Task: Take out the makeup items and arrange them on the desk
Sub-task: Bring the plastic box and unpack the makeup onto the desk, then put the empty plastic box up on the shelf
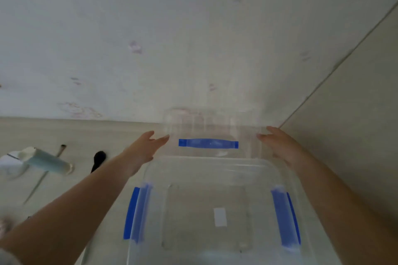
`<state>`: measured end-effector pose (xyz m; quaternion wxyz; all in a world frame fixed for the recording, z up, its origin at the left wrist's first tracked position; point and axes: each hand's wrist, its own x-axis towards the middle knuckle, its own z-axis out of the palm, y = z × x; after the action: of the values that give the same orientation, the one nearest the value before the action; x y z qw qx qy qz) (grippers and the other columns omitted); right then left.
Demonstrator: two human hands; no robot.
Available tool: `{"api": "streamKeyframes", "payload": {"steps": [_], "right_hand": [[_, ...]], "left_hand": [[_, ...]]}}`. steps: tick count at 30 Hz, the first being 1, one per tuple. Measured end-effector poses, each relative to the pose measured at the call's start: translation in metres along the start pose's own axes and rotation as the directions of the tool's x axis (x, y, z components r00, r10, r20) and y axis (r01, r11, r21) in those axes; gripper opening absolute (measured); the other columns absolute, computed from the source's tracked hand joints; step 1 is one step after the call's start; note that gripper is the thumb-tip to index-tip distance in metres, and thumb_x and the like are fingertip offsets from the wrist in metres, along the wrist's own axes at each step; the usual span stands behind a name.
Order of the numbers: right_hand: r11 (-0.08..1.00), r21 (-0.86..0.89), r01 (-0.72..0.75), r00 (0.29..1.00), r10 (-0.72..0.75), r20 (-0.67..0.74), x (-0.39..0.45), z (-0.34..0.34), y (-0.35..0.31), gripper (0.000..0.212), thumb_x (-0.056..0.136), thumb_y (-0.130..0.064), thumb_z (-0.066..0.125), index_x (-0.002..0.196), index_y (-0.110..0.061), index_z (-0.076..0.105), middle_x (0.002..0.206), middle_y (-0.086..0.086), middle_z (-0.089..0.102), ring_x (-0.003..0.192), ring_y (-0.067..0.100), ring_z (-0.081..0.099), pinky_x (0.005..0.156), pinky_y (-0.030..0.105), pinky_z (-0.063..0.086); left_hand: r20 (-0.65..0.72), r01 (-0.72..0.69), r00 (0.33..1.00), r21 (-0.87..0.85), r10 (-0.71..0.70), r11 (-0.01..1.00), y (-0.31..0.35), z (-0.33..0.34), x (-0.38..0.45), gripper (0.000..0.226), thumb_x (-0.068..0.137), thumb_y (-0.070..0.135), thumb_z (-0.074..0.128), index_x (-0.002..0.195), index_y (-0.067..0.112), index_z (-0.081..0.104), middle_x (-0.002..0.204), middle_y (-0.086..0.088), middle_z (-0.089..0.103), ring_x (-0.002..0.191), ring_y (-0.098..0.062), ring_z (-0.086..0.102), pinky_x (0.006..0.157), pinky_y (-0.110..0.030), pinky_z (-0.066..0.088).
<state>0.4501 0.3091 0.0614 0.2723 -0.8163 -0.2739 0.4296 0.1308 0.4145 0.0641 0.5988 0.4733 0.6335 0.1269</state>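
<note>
The clear lid (210, 133) with its blue handle is held upright behind the clear box (217, 204), gripped at its edges by the left hand (143, 149) and the right hand (280, 146). It could slip or be knocked against the wall, since only fingertips hold slick plastic. The box appears empty. Makeup items, a pale tube (48, 160), a black brush (98, 160) and a thin stick (41, 180), lie on the bench (71, 135) left of the box.

Both forearms are bare, with no sleeves reaching the wrists. The left hand (142, 148) and right hand (280, 144) wear no rings, watch or gloves. A blurred scrap of grey cloth (8, 257) shows beside the left arm.
</note>
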Motion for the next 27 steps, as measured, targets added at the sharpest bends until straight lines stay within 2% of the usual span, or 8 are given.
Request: {"api": "streamKeyframes", "payload": {"steps": [5,8,10,12,15,21,24,27], "right_hand": [[0.993,0.092,-0.075,0.99,0.063,0.124,0.005,0.004,0.008,0.062,0.085,-0.043,0.063,0.139,-0.026,0.039,0.136,0.002,0.051,0.116,0.022,0.053,0.088,0.041,0.05],[0.993,0.095,-0.067,0.99,0.053,0.134,0.001,0.005,0.008,0.061,0.086,-0.041,0.062,0.14,-0.024,0.039,0.136,0.003,0.051,0.115,0.022,0.054,0.088,0.04,0.05],[0.993,0.103,-0.054,0.994,0.044,0.1,-0.005,0.005,0.007,0.062,0.087,-0.04,0.061,0.141,-0.024,0.037,0.139,0.003,0.048,0.118,0.022,0.052,0.091,0.04,0.05],[0.995,0.1,-0.021,0.997,0.014,0.071,-0.013,0.004,0.004,0.057,0.089,-0.037,0.058,0.141,-0.024,0.037,0.137,0.003,0.05,0.115,0.021,0.053,0.091,0.04,0.05],[0.989,0.144,0.046,0.999,-0.047,0.006,-0.028,-0.001,-0.005,0.056,0.092,-0.031,0.056,0.143,-0.023,0.035,0.137,0.005,0.048,0.113,0.021,0.052,0.095,0.041,0.047],[0.926,0.245,0.288,0.953,-0.252,-0.167,-0.069,-0.014,-0.017,0.045,0.098,-0.014,0.042,0.141,-0.028,0.036,0.126,-0.007,0.049,0.108,0.009,0.046,0.085,0.024,0.034],[0.862,0.316,0.396,0.912,-0.328,-0.247,-0.095,-0.017,-0.018,0.043,0.097,-0.007,0.043,0.132,-0.031,0.044,0.125,-0.006,0.055,0.108,0.008,0.051,0.079,0.018,0.038],[0.784,0.436,0.441,0.894,-0.341,-0.291,-0.123,-0.017,-0.012,0.026,0.095,-0.014,0.051,0.107,-0.037,0.054,0.113,-0.013,0.062,0.103,0.003,0.056,0.085,0.022,0.04]], "left_hand": [[0.104,0.061,0.993,0.02,-0.063,0.998,-0.001,0.003,0.006,0.071,0.083,0.045,0.063,0.141,0.014,0.037,0.132,-0.003,0.049,0.123,-0.02,0.047,0.1,-0.036,0.037],[0.119,0.058,0.991,0.043,-0.063,0.997,0.0,0.005,0.008,0.068,0.081,0.048,0.064,0.135,0.013,0.044,0.121,-0.003,0.054,0.118,-0.021,0.05,0.104,-0.041,0.038],[0.119,0.035,0.992,0.046,-0.04,0.998,0.002,0.003,0.003,0.076,0.077,0.053,0.067,0.137,0.014,0.043,0.124,-0.005,0.054,0.118,-0.022,0.05,0.107,-0.045,0.037],[0.128,-0.001,0.992,0.062,-0.007,0.998,0.006,0.002,-0.004,0.089,0.07,0.059,0.07,0.142,0.017,0.038,0.133,-0.002,0.05,0.123,-0.022,0.048,0.106,-0.038,0.037],[0.131,-0.1,0.988,0.104,0.086,0.99,0.014,-0.001,-0.017,0.071,0.087,0.046,0.059,0.146,0.02,0.031,0.146,0.002,0.036,0.134,-0.021,0.037,0.103,-0.031,0.034],[0.012,-0.265,0.964,0.116,0.265,0.957,0.026,-0.013,-0.051,0.058,0.093,0.021,0.054,0.145,0.032,0.03,0.142,-0.005,0.041,0.119,-0.017,0.045,0.103,-0.032,0.035],[0.032,-0.356,0.935,0.06,0.354,0.933,0.025,-0.022,-0.075,0.058,0.093,0.015,0.049,0.143,0.039,0.031,0.137,0.0,0.045,0.122,-0.015,0.046,0.111,-0.038,0.033],[-0.006,-0.411,0.912,-0.022,0.41,0.912,0.018,-0.027,-0.1,0.054,0.093,0.012,0.047,0.135,0.046,0.04,0.129,0.006,0.051,0.113,-0.009,0.051,0.105,-0.032,0.037]]}}
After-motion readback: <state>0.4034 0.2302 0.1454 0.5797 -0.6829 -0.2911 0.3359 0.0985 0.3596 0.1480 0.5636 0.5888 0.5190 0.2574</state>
